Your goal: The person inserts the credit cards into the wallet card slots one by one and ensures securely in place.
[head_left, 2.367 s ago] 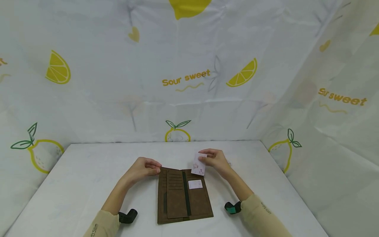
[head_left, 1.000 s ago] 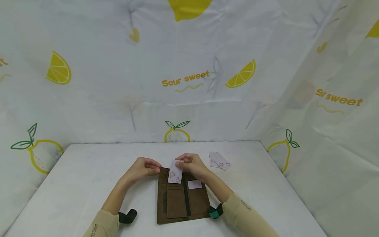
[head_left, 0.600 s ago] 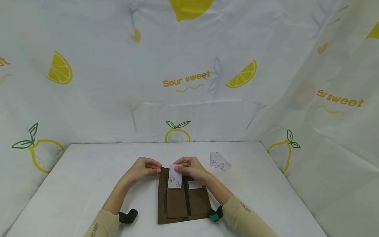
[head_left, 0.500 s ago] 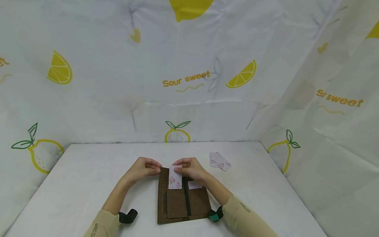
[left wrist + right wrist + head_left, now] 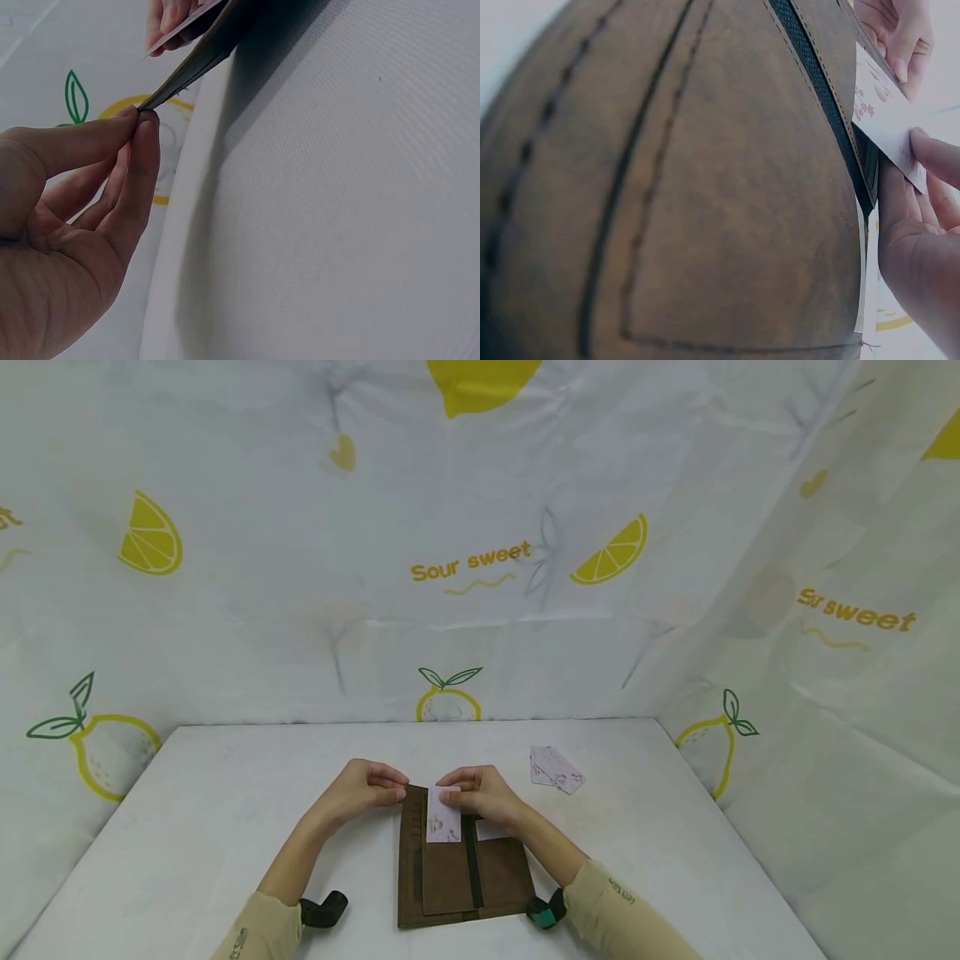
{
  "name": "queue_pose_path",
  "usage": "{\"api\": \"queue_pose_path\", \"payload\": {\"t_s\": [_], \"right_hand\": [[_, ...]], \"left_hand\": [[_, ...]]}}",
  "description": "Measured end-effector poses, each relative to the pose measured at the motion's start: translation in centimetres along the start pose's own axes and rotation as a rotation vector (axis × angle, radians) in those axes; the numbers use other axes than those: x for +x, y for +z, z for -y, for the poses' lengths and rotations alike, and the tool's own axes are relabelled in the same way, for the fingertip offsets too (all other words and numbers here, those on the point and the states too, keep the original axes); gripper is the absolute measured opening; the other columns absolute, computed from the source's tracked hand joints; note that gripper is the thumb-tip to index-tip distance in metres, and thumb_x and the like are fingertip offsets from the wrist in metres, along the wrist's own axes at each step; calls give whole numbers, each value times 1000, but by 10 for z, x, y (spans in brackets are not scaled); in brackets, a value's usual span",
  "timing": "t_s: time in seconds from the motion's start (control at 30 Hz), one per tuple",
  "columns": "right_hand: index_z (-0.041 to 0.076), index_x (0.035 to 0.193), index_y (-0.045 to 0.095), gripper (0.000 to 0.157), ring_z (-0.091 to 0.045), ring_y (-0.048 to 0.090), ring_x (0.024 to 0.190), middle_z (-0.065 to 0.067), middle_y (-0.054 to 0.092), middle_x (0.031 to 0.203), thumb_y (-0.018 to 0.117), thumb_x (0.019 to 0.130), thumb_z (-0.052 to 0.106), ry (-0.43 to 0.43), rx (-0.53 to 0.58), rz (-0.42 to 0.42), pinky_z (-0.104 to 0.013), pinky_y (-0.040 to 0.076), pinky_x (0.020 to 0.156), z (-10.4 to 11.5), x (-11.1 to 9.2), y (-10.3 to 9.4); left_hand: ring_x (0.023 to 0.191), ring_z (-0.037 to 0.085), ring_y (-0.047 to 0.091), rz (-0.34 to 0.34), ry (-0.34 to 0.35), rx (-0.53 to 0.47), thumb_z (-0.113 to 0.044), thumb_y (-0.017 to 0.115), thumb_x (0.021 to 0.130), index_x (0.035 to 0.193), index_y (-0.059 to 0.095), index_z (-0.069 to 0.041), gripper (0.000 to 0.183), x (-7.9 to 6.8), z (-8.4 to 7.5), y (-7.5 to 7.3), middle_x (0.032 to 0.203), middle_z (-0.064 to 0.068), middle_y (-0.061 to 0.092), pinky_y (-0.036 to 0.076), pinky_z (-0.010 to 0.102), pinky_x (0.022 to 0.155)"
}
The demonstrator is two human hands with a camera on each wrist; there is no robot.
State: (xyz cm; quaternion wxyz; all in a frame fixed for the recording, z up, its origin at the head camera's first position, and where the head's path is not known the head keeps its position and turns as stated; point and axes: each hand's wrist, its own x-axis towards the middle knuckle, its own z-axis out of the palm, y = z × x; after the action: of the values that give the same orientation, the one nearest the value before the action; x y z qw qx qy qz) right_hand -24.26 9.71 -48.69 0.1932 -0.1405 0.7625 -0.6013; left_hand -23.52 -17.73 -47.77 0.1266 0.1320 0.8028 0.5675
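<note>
An open brown wallet (image 5: 450, 881) lies on the white table in the head view. My left hand (image 5: 366, 787) pinches its upper left corner between thumb and fingers; the left wrist view shows the corner raised off the table. My right hand (image 5: 480, 795) pinches a white card (image 5: 443, 822) with a floral print by its upper part. The card lies over the slots of the wallet's middle flap, and I cannot tell whether its lower edge is in a slot. Another white card (image 5: 491, 830) shows in the wallet's right side, partly hidden behind my right hand.
Beyond the wallet to the right, several floral cards (image 5: 557, 769) lie overlapping on the table (image 5: 645, 827). White cloth (image 5: 300, 568) with lemon prints hangs behind and at the sides. A black strap mount (image 5: 324, 910) sits on the left wrist.
My right hand has carried the card from the wallet's right side leftward onto the middle flap, then slid it slightly down toward me. The left hand keeps its place on the corner.
</note>
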Motion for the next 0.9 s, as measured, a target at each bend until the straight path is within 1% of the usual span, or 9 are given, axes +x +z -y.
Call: {"api": "queue_pose_path", "payload": {"t_s": [0.13, 0.27, 0.4, 0.5, 0.57, 0.77, 0.9], "right_hand": [[-2, 123, 76, 26, -6, 66, 79, 3, 79, 87, 76, 101, 13, 8, -7, -7, -19, 60, 76, 0, -1, 1], [-2, 122, 77, 26, -6, 66, 79, -3, 83, 91, 77, 101, 13, 2, -22, -7, -19, 59, 77, -1, -1, 1], [-1, 121, 77, 26, -6, 65, 79, -5, 83, 93, 78, 100, 14, -12, -48, 0, -18, 56, 76, -2, -1, 1], [-2, 120, 78, 26, -6, 64, 78, -5, 82, 93, 78, 99, 14, -35, -66, 9, -19, 54, 75, -2, -2, 1], [-2, 119, 78, 25, -6, 63, 78, -7, 82, 95, 79, 99, 13, -52, -80, 15, -19, 54, 75, -3, -2, 1], [0, 116, 81, 23, -5, 66, 86, -16, 82, 111, 81, 97, 12, -90, -147, 28, -17, 55, 81, -3, -1, 0], [1, 113, 82, 21, -4, 67, 87, -17, 82, 114, 82, 97, 13, -115, -199, 43, -16, 54, 83, 0, -2, -1]], "left_hand": [[87, 9, 74, -3, 2, -3, -7, 79, 97, 116, 76, 8, 24, -1, -1, 1, 98, 12, 82, 62, 21, 80], [86, 9, 74, -3, 17, -1, -7, 80, 96, 115, 76, 9, 25, -1, -2, 2, 99, 15, 82, 62, 21, 79], [86, 8, 73, 1, 21, -11, -6, 80, 96, 115, 76, 10, 26, -3, -3, 3, 99, 16, 82, 61, 20, 78], [85, 6, 73, -1, 11, -19, -6, 80, 96, 115, 76, 10, 26, -3, -4, 3, 97, 13, 82, 61, 20, 78], [84, 6, 73, -5, -2, -18, -6, 80, 96, 115, 76, 9, 25, -3, -4, 4, 97, 11, 81, 61, 21, 78], [86, 9, 73, 0, -9, -13, -6, 79, 96, 116, 76, 9, 25, -2, -3, 5, 97, 12, 81, 64, 25, 80], [86, 10, 73, -9, -18, -5, -7, 79, 96, 115, 77, 7, 24, -2, -4, 5, 95, 9, 80, 63, 24, 80]]}}
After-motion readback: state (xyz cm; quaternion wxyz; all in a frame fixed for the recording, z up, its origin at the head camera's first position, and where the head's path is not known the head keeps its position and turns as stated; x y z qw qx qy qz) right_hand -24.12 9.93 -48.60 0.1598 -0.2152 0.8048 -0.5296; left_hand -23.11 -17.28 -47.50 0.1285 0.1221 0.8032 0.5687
